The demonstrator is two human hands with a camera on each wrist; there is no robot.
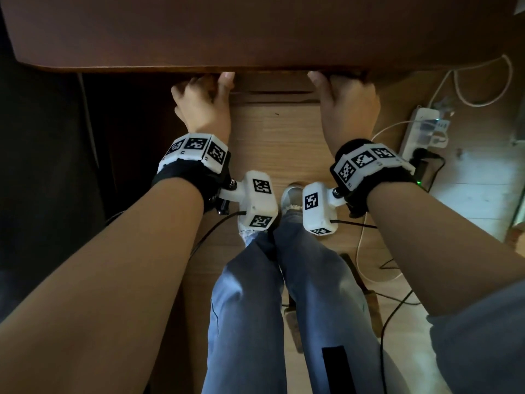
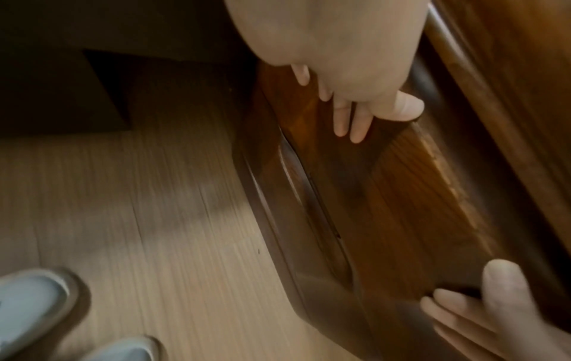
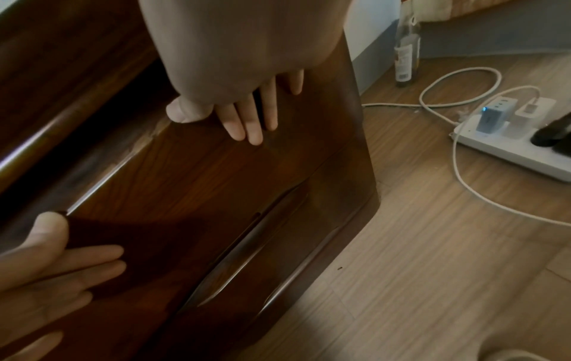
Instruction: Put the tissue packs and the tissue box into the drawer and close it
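dark brown wood is filling the top of the head view: the top of a low cabinet, with the person looking straight down over its front edge. at the far left everything is lying in shadow. moving right, the left hand is pressing flat against the drawer front, its fingers straight and spread downward on the wood and its thumb hooking over the drawer's top edge. the wrist views are showing that it is gripping nothing. between the two hands the drawer front is running with a long carved groove below it, and a narrow dark gap is still showing between the drawer's top edge and the cabinet top, so the drawer is looking almost but not fully shut. next, the right hand is mirroring the left, palm and straight fingers flat on the wood, thumb over the top edge, also holding nothing. two flat hands set well apart are probably there to push the drawer in evenly, without it skewing. no tissue packs or tissue box are showing in any view; the drawer's inside is hidden, so whether they are lying in it cannot be told. at the far right, a white power strip with plugged chargers and looping white cables is lying on the pale wooden floor, and a glass bottle is standing by the wall.
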